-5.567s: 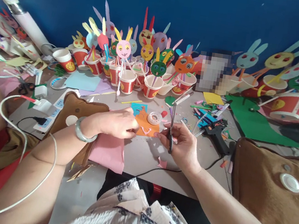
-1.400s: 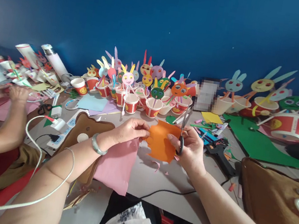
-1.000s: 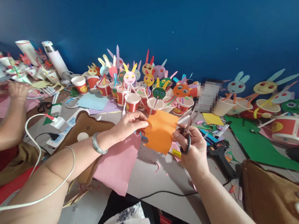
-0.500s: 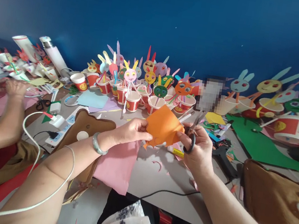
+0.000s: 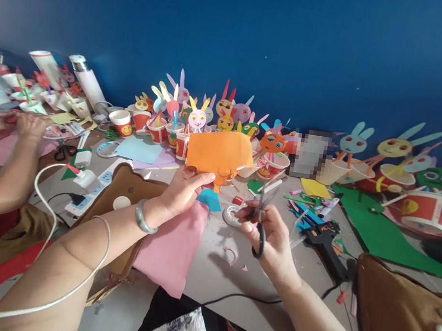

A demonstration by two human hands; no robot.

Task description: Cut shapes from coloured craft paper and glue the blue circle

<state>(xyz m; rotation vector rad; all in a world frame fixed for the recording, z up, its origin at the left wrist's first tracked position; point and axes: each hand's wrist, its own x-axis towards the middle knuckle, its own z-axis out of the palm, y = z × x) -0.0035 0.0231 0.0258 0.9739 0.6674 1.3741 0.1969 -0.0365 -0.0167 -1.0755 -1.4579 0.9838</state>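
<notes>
The orange paper [image 5: 210, 150] is pinched near its lower edge between the thumb and fingers of the left hand [image 5: 179, 195] and is held up above the tabletop [image 5: 208, 274], partly in front of the cups with paper animal faces. The scissors [image 5: 262, 244] are gripped in the right hand [image 5: 273, 242], their blades pointed upward and well apart from the sheet. A white ring [image 5: 231, 215] is seen just beside the right fingertips. Below the orange paper, a blue scrap [image 5: 209, 200] and pink paper [image 5: 175, 250] are seen.
</notes>
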